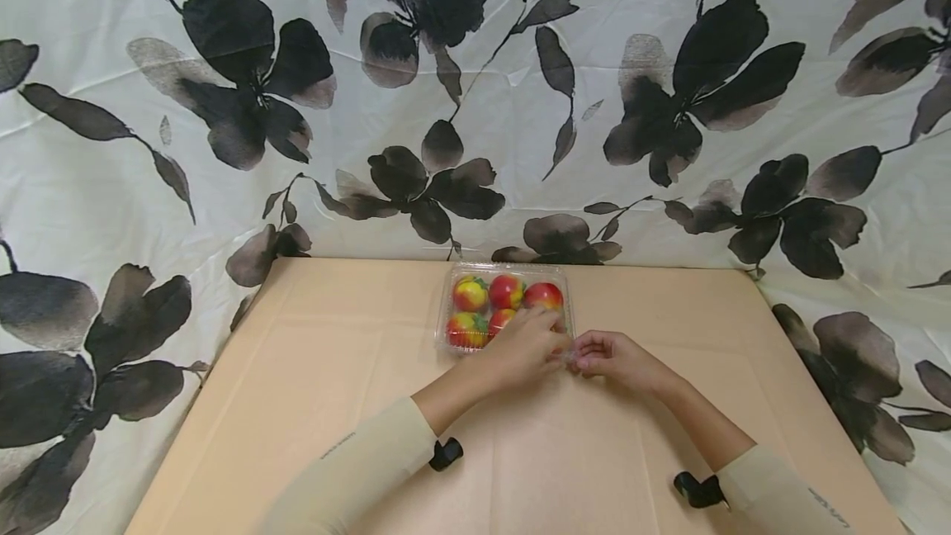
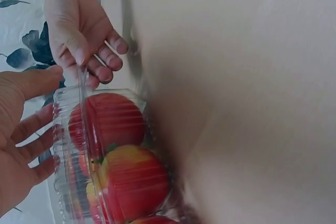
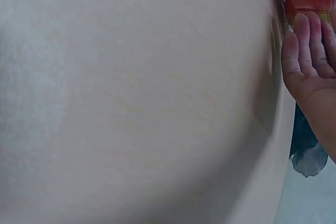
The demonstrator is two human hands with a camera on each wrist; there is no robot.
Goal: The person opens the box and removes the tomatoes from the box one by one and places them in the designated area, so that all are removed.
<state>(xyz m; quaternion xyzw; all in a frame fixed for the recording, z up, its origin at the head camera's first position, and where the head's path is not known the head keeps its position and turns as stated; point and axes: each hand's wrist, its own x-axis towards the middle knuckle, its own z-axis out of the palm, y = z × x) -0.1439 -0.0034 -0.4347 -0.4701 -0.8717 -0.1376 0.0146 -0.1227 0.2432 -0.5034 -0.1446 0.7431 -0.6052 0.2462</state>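
A clear plastic box [image 1: 513,269] with a ribbed lid lies near the far edge of the table, with several red-and-yellow fruits [image 1: 470,294] inside. My left hand [image 1: 523,343] reaches over its near right part and hides some of the fruit. In the left wrist view, the left fingers [image 2: 32,127] are spread and loosely bent, their tips against the ribbed side. My right hand [image 1: 612,357] is at the near right corner. There, seen in the left wrist view, its thumb and forefinger pinch the box's rim [image 2: 86,129], while the other fingers hang loosely curved.
A tan tabletop [image 1: 371,370] spreads around the box. Behind it hangs a white cloth [image 1: 535,139] with dark flower prints, which also runs down both sides. Black wrist mounts [image 1: 446,454] show beneath the beige sleeves [image 1: 364,469].
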